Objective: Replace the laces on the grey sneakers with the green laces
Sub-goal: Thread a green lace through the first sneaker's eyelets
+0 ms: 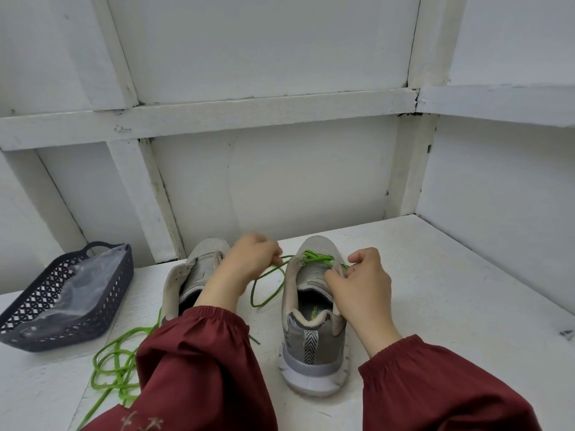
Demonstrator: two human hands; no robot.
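White panelled wall [264, 181] beyond both hands. White bench [451, 290] under them, speckled and scuffed.

Dark red sleeves cover both forearms. The left sleeve [199, 368] crosses in front of the unlaced sneaker [199, 262] and hides its heel. That sneaker sits directly under the left wrist, toe to the wall.

Dark lattice basket [115, 290] stands well out to the left of the left hand, at the bench edge. Contents: one crumpled clear plastic bag [77, 284]. Anything beneath the bag cannot be made out.

Laced sneaker [314, 343] stands between the two hands, heel toward the person, grey with a white sole.

Spare green lace [109, 365] lies in loose coils on the bench, left of the left sleeve and partly under it.

Green lace [314, 256] is threaded through the front eyelets of the laced sneaker. One slack loop hangs below the left hand.

Left hand [252, 259]: fingers curled, pinching one strand of the green lace.

Right hand [364, 278]: fingers curled, pinching the lace at the sneaker's right eyelet row.
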